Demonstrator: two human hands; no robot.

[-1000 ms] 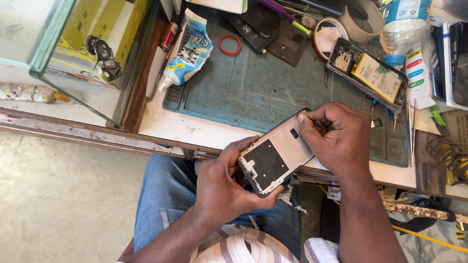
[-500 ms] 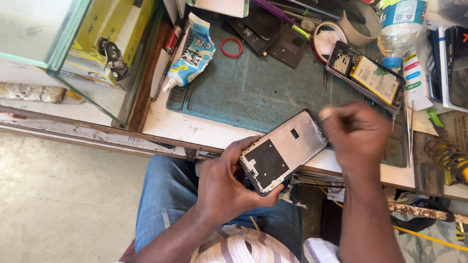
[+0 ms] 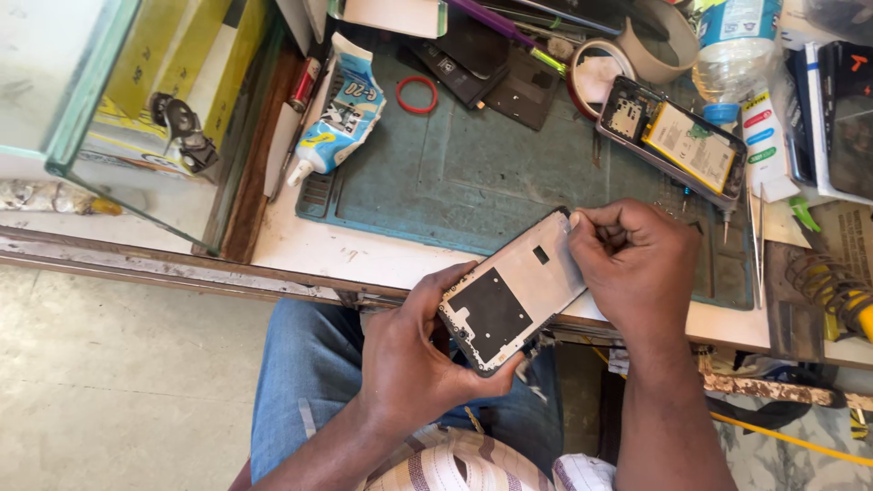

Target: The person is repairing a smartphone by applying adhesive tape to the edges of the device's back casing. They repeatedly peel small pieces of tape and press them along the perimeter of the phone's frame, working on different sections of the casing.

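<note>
Workbench: pale table top [image 3: 300, 245] with a worn front edge, crowded with repair items along its far side
Glass case: a glass-walled box [image 3: 91, 136] at the left end of the bench, yellow cartons visible through it
Work mat: teal mat [image 3: 491, 173] lying flat on the bench, its centre bare, tools and parts around its far and right edges
Person: seated at the bench, blue jeans [image 3: 309, 382] and a striped garment at the lower edge of the view
Phone frame: the phone frame [image 3: 514, 291], a screen assembly seen from its inner side, silver with a black rectangular patch, held tilted above the near edge of the bench and over the lap, between both hands
Left hand: the left hand [image 3: 409, 364] cups the lower end of the phone frame, thumb along the near edge and fingers wrapped behind it, closed firmly on it
Right hand: the right hand [image 3: 637, 264] is at the upper end of the phone frame, fingertips curled together and pressing at its top corner; whether they pinch a small tool or only the edge cannot be told
Opened phone: a second handset [image 3: 677, 136] with its back off, battery and board exposed, lying at the mat's far right corner, well apart from the hands
Glue tube: a white and blue tube [image 3: 341, 109] lying at the mat's left edge, nozzle toward the person
Tape roll: a roll [image 3: 596, 73] at the far side of the mat
Red ring: a small red band [image 3: 416, 95] lying flat on the mat near the tube
Tweezers: thin metal tweezers [image 3: 755, 236] at the right of the mat, just beyond the right hand
</note>
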